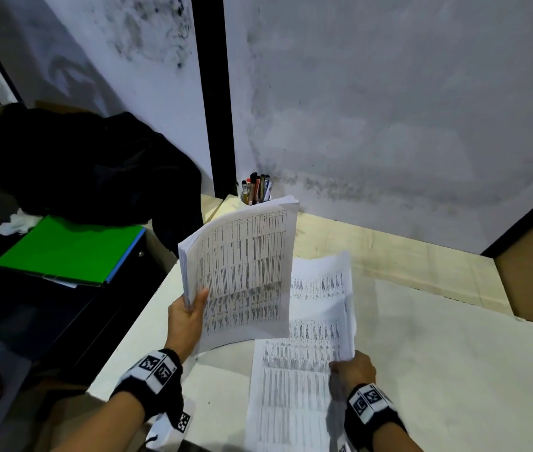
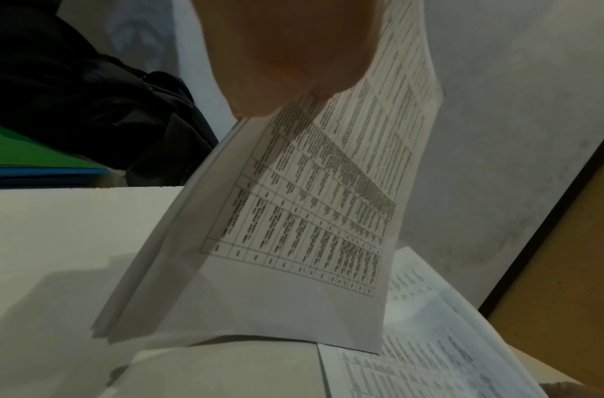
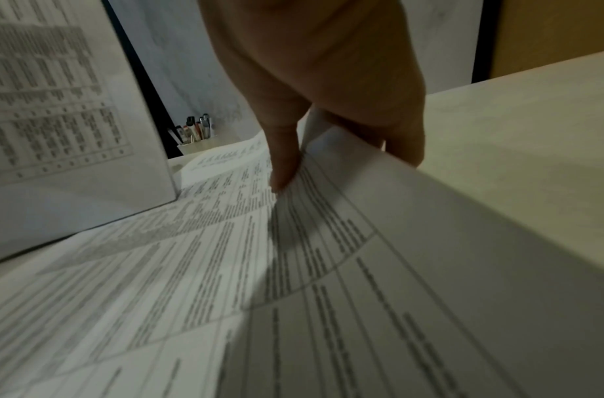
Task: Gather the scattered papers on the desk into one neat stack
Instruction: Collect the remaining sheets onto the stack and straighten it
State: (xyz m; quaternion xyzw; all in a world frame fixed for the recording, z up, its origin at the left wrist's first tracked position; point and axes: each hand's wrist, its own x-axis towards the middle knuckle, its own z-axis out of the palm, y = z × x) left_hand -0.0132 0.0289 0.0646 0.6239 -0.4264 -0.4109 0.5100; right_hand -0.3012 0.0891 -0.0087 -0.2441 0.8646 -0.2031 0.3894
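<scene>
The gathering is partway done: the left hand (image 1: 187, 318) holds a thick bundle of papers (image 1: 242, 272) upright on its lower edge on the desk (image 1: 438, 353), while the right hand (image 1: 353, 367) is lifting loose sheets (image 1: 320, 308) that lie just right of the bundle. At least 1 more printed sheet (image 1: 288, 402) lies flat on the desk below the bundle, partly under it.

The next move, as I judge it, calls for carrying the lifted sheets leftward onto the bundle and squaring their edges — then picking up the flat one.

Left fingers: the thumb (image 1: 200, 298) presses on the bundle's front near its left edge, the other fingers hidden behind it — a clamp around the sheets. Right fingers: the thumb (image 3: 286, 161) and the fingers beneath pinch the raised corner of the loose sheets, close together. A pen cup (image 1: 255, 190) stands behind the bundle, a green folder (image 1: 63, 249) well to its left.
</scene>
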